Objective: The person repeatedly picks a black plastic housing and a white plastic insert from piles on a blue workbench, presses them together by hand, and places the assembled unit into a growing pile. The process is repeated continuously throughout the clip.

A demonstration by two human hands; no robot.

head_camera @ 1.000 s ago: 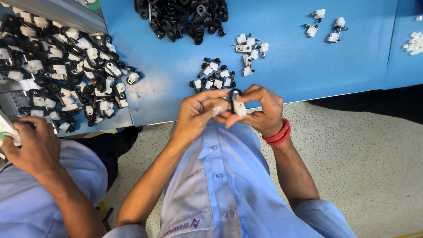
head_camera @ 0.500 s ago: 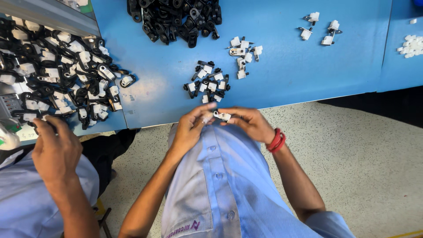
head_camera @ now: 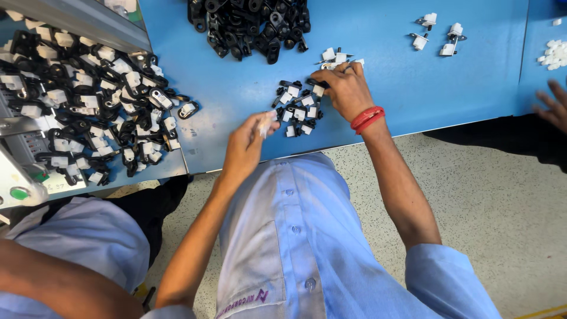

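Note:
My left hand point(head_camera: 245, 147) hovers at the near edge of the blue table point(head_camera: 378, 88), pinching a small white and black clip part point(head_camera: 266, 122) between its fingertips. My right hand point(head_camera: 342, 88), with a red band on its wrist, reaches over a small pile of black and white clip parts point(head_camera: 295, 106). Its fingertips touch pieces at the pile's far side, next to a few white pieces point(head_camera: 336, 56). Whether it grips one is hidden by the fingers.
A heap of black clips point(head_camera: 248, 23) lies at the table's far side. A large spread of assembled clips point(head_camera: 100, 106) covers the left. Three white pieces point(head_camera: 437, 35) and a white pile point(head_camera: 555, 53) sit right. A co-worker's arm point(head_camera: 59, 283) is lower left; another person's hand point(head_camera: 552, 106) is at the right edge.
My hands were together in front of my chest on one part. They have separated: the right went forward onto the small pile, the left moved left holding the part.

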